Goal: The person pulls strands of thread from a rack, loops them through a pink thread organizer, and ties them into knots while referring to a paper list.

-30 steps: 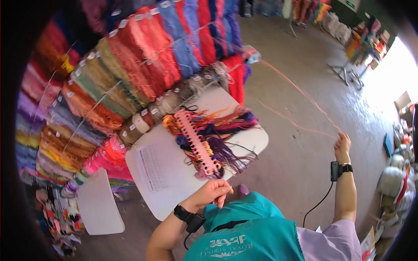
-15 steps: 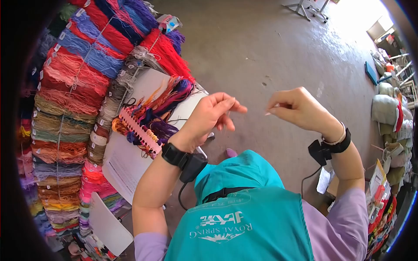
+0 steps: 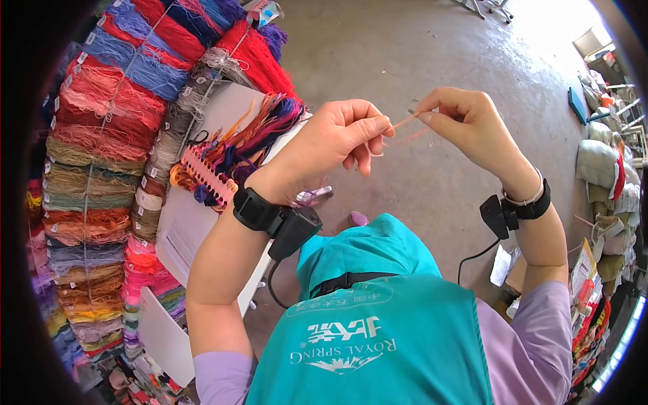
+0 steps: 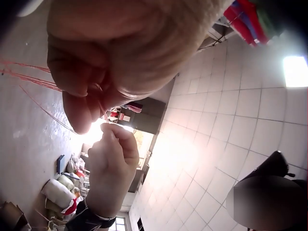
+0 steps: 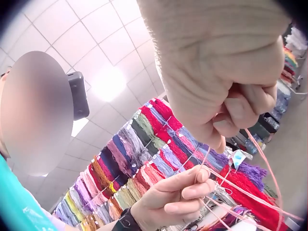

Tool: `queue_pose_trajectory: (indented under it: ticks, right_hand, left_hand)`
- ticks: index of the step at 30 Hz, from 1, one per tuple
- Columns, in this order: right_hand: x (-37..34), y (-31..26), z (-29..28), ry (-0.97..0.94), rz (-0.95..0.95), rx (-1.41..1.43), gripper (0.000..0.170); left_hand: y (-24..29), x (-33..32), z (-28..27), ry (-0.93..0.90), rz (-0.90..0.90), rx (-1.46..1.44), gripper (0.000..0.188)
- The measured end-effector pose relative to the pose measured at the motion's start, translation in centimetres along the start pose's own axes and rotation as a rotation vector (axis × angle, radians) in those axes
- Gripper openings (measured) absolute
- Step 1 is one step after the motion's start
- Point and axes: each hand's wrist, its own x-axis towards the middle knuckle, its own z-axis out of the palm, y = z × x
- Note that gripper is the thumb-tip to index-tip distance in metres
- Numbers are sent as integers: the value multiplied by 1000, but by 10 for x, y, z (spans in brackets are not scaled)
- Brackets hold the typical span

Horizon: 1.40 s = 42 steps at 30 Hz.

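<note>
Pale pink thread (image 3: 406,122) runs between my two hands in front of my chest. My left hand (image 3: 352,133) pinches it between thumb and forefinger, the other fingers bent below. Close by on the right, my right hand (image 3: 466,126) pinches the same thread with its fingertips. In the right wrist view, strands of the thread (image 5: 269,168) hang in a loop from the right hand and spread past the left hand (image 5: 173,198). From the left wrist, several strands (image 4: 41,83) trail away from the left fingers, and the right hand (image 4: 113,161) pinches just beside them.
At the left, a rack holds tagged skeins of yarn (image 3: 101,135) in many colours. Beside it, a white table (image 3: 233,111) bears a pink holed strip (image 3: 206,177) with coloured threads and a printed sheet (image 3: 181,236). Bags and bundles (image 3: 597,165) lie along the right.
The right hand, first stretched far out with long strands, has come in beside the left. The left hand has risen from near the table. Both hands now meet at the thread; the view has turned.
</note>
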Motion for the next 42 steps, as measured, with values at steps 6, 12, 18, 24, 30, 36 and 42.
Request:
queue_pose_trajectory:
  ticks: [6,12,18,24,30,36,42]
  right_hand:
    - [14,2,-5,152,-110,36,16]
    - [19,-6,-28,261,-214,1,15]
    - [17,11,-48,316,-271,-110,17]
    - [11,31,-62,223,-172,247,22]
    - [1,52,-85,57,-9,452,19]
    - [-9,71,-61,52,-36,42,19]
    - [-7,142,-19,-216,179,153,26]
  left_hand:
    - [3,-12,-10,2,-28,37,24]
    - [2,-20,-15,19,4,34,26]
    - [10,-19,-11,14,36,74,25]
    - [23,-11,-3,-8,61,133,25]
    - [44,-3,4,-17,115,180,28]
    - [61,1,4,-58,176,159,28]
    - [75,-4,-2,-5,269,-20,27]
